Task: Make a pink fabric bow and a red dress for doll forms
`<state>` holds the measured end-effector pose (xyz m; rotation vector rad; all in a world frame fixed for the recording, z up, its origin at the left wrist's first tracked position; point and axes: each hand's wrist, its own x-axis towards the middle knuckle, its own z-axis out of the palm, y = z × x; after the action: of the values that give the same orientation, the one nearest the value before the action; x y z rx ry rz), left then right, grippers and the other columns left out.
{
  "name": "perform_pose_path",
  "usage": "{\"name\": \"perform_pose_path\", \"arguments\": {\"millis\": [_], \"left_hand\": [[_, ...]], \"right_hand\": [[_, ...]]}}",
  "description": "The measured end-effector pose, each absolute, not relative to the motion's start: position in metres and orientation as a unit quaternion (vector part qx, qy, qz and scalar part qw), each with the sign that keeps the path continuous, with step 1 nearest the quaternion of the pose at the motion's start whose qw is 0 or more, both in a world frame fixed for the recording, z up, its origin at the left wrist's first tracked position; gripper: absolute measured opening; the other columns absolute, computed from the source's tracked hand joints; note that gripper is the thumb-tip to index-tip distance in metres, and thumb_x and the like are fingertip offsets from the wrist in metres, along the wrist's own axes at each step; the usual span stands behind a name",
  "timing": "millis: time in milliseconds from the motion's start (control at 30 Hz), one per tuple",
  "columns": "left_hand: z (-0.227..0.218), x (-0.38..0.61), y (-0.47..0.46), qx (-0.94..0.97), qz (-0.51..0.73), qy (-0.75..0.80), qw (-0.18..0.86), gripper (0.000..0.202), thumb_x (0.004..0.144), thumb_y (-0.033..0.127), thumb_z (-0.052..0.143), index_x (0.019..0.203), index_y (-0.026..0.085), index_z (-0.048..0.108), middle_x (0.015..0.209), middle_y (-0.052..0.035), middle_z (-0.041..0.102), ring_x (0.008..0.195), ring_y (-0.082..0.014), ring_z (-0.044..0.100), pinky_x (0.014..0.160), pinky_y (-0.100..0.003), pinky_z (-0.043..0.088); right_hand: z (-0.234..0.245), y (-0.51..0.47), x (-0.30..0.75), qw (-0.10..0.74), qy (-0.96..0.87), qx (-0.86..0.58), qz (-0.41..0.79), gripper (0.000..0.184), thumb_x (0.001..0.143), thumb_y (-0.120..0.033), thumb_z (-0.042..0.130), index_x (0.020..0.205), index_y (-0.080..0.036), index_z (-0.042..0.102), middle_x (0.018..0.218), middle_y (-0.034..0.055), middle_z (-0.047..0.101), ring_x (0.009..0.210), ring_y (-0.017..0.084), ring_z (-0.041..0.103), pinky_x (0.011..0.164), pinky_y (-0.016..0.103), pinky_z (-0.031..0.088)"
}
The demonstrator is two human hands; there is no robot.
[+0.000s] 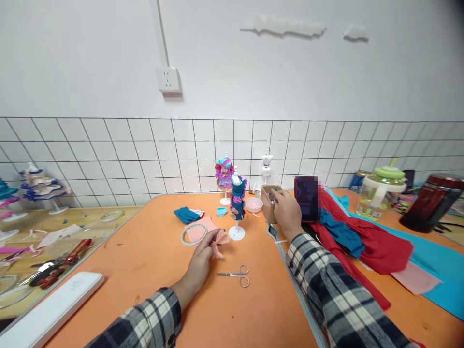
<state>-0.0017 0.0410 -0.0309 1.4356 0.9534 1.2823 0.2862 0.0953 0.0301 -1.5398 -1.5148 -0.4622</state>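
Note:
My left hand (202, 255) pinches a gathered piece of pink fabric (219, 243) above the orange table. At the top of a small cardboard box (268, 205), the fingers of my right hand (287, 212) are closed; what they hold, if anything, is hidden. Small scissors (237, 275) lie below my left hand. Just beyond the pink fabric stands a miniature dress form (238, 198) in a dark teal dress with purple trim. A ring of tape (194, 234) rests partly on a flat pink cloth (206, 224) beside my left hand.
Behind stand a dress form in a purple dress (225, 174) and a bare white one (266, 166), near a pink bowl (253, 205). A dark screen (306, 198), red cloth (384, 244), a green-lidded jug (380, 193) and a dark thermos (433, 203) occupy the right.

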Motion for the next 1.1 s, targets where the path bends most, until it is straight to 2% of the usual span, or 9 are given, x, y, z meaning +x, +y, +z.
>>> {"name": "perform_pose_path", "arguments": {"millis": [100,200,367,467,600,700,767,933,1100], "left_hand": [[-0.030,0.002,0.043,0.578,0.507,0.412,0.489,0.048,0.064,0.024,0.048,0.111,0.019,0.061,0.097,-0.0048,0.064,0.090,-0.0240,0.057,0.066,-0.030,0.048],[-0.029,0.005,0.043,0.585,0.502,0.424,0.474,0.043,0.069,0.028,0.056,0.112,0.019,0.059,0.082,-0.0002,0.059,0.073,-0.0182,0.057,0.065,-0.029,0.047],[-0.027,0.005,0.042,0.604,0.485,0.420,0.473,0.053,0.072,0.033,0.067,0.119,0.018,0.051,0.082,-0.0012,0.065,0.079,-0.0193,0.065,0.074,-0.030,0.047],[-0.025,0.004,0.041,0.602,0.478,0.418,0.485,0.064,0.071,0.035,0.071,0.126,0.018,0.044,0.080,-0.0012,0.068,0.078,-0.0190,0.066,0.072,-0.029,0.047],[-0.021,0.002,0.040,0.602,0.471,0.413,0.495,0.069,0.069,0.035,0.073,0.128,0.018,0.041,0.077,0.0004,0.068,0.069,-0.0169,0.066,0.067,-0.028,0.047],[-0.021,0.003,0.037,0.610,0.455,0.398,0.512,0.069,0.070,0.033,0.073,0.128,0.018,0.039,0.077,0.0007,0.068,0.070,-0.0173,0.067,0.069,-0.029,0.048],[-0.022,0.004,0.033,0.619,0.440,0.397,0.516,0.068,0.070,0.032,0.073,0.127,0.019,0.039,0.076,0.0008,0.068,0.068,-0.0166,0.067,0.067,-0.028,0.047],[-0.021,0.007,0.023,0.637,0.403,0.390,0.530,0.061,0.069,0.033,0.075,0.122,0.019,0.049,0.083,-0.0044,0.072,0.077,-0.0211,0.069,0.071,-0.031,0.050],[-0.016,0.007,0.023,0.648,0.423,0.393,0.497,0.030,0.073,0.043,0.071,0.086,0.017,0.064,0.076,-0.0046,0.071,0.074,-0.0211,0.067,0.069,-0.030,0.049]], "right_hand": [[0.022,0.093,0.276,0.390,-0.626,-0.650,-0.182,0.033,0.093,-0.024,0.046,0.119,-0.023,0.067,0.105,0.0081,0.065,0.092,0.021,0.058,0.072,0.029,0.043],[0.016,0.088,0.275,0.385,-0.611,-0.668,-0.181,0.031,0.093,-0.025,0.046,0.113,-0.026,0.070,0.113,0.0075,0.063,0.091,0.020,0.060,0.066,0.028,0.043],[0.013,0.078,0.285,0.398,-0.612,-0.660,-0.178,0.031,0.091,-0.020,0.047,0.111,-0.023,0.070,0.116,0.0083,0.062,0.092,0.020,0.060,0.070,0.028,0.045],[0.012,0.062,0.273,0.452,-0.619,-0.625,-0.147,0.025,0.086,-0.022,0.050,0.097,-0.020,0.072,0.101,0.0091,0.064,0.086,0.020,0.060,0.069,0.028,0.046],[0.007,0.039,0.230,0.523,-0.645,-0.552,0.076,0.023,0.082,-0.028,0.052,0.092,-0.018,0.070,0.081,0.0048,0.063,0.069,0.016,0.057,0.063,0.027,0.049],[-0.001,0.027,0.200,0.496,-0.589,-0.532,0.352,0.043,0.078,-0.044,0.061,0.113,-0.019,0.062,0.104,0.0089,0.063,0.078,0.019,0.061,0.049,0.025,0.049],[-0.006,0.024,0.189,0.445,-0.570,-0.498,0.478,0.047,0.075,-0.048,0.066,0.112,-0.019,0.061,0.105,0.0092,0.063,0.080,0.020,0.062,0.047,0.024,0.050],[-0.014,0.024,0.187,0.437,-0.606,-0.463,0.477,0.028,0.067,-0.038,0.075,0.077,-0.016,0.059,0.073,0.0005,0.060,0.070,0.015,0.059,0.057,0.023,0.049],[-0.015,0.023,0.188,0.417,-0.574,-0.456,0.538,0.043,0.057,-0.046,0.081,0.078,-0.018,0.057,0.070,-0.0031,0.052,0.061,0.013,0.053,0.046,0.024,0.049]]}}
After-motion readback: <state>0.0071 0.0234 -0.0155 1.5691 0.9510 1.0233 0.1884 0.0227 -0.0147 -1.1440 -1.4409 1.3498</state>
